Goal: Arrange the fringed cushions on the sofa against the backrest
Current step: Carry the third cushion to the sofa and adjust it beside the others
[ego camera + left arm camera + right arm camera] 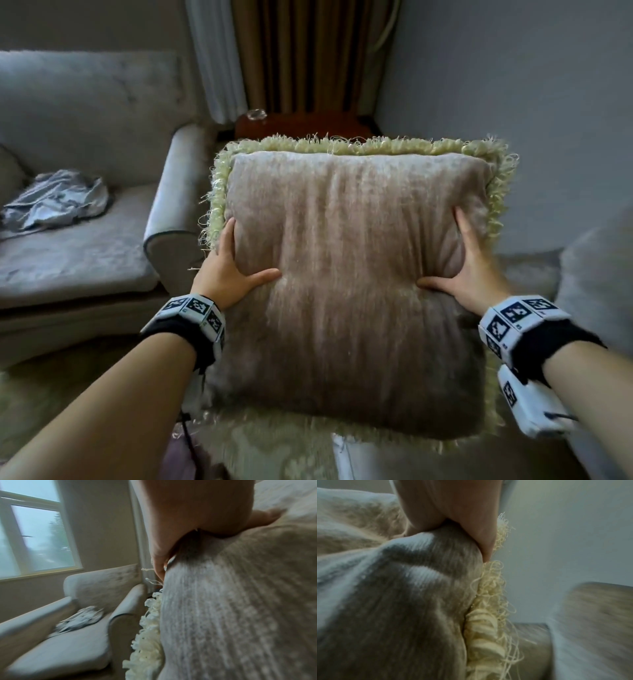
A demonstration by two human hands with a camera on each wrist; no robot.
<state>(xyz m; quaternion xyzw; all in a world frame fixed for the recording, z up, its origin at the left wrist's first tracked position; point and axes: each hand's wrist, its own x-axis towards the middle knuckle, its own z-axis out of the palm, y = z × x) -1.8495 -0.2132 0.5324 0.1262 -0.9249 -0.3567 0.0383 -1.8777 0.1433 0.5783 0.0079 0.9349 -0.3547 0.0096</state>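
Observation:
A square beige velvet cushion [349, 274] with a pale yellow fringe is held up in front of me, face towards me. My left hand [233, 270] grips its left side, thumb pressed into the front and fingers wrapped behind the edge. My right hand [469, 270] grips the right side the same way. The left wrist view shows the left hand [188, 513] on the cushion [231, 608] beside its fringe [147, 635]. In the right wrist view the right hand [453, 507] digs into the cushion [402, 601] next to the fringe [486, 628].
A grey armchair [85, 240] stands at the left with a crumpled grey cloth [54, 202] on its seat. A dark wooden side table [308, 125] with a glass object [257, 114] stands behind the cushion, below brown curtains [291, 51]. Grey sofa upholstery [599, 274] shows at the right.

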